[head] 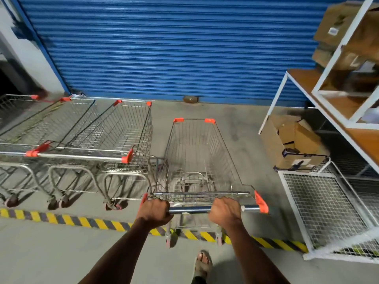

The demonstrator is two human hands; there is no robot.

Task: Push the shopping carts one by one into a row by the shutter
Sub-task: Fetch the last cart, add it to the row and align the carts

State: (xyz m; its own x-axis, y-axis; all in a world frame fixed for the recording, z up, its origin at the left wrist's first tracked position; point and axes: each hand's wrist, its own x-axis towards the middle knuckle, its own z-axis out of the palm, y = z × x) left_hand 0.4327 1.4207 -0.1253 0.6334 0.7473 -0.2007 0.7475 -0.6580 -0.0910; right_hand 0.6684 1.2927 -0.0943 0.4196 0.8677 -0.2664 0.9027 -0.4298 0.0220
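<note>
A wire shopping cart (196, 152) with orange corner caps stands in front of me, facing the blue shutter (174, 48). My left hand (154, 210) grips the left end of its chrome handle bar (190, 209). My right hand (224, 210) grips the bar further right. Its rear wheels sit on the yellow-and-black floor stripe (92, 221). To its left, three more carts stand side by side in a row against the shutter; the nearest (127, 132) is close beside my cart.
On the right stands a white metal rack (274, 103) with wooden shelves and cardboard boxes. An open cardboard box (295, 144) lies on the floor under it, next to a white wire-mesh frame (320, 203). Bare concrete floor lies between my cart and the rack.
</note>
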